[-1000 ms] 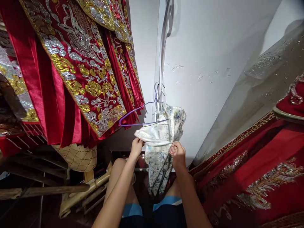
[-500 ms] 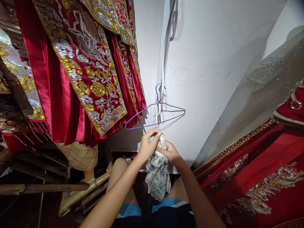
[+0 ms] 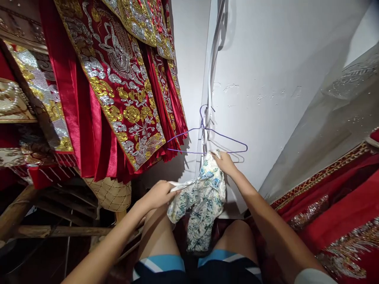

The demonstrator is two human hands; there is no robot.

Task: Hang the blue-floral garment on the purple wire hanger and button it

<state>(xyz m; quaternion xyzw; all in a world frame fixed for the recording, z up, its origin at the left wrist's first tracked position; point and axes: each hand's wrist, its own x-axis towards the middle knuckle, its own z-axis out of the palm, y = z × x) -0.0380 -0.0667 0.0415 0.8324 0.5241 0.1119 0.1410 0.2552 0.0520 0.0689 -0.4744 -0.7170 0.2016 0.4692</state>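
Left grip (image 3: pixel 160 193): closed, thumb against fingers, on the cloth's white edge.
Right grip (image 3: pixel 224 162): pinched shut on the top end, before the hanger (image 3: pixel 203 126); whether it touches the wire, I cannot tell.
Cloth (image 3: pixel 207 193): floral, drooping between my two hands, above the gap between the knees.
Handling: I'd judge even tension best, both edges held, folds loosened clear of the wire.
Containers: none I can make out.

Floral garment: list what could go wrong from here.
The floral garment might slip: the right hand seems to hold only its top, the left hand an edge. The right hand, near the purple hanger, could knock it. The hanger's left end, overlapping the red embroidered cloth in view, might snag it.
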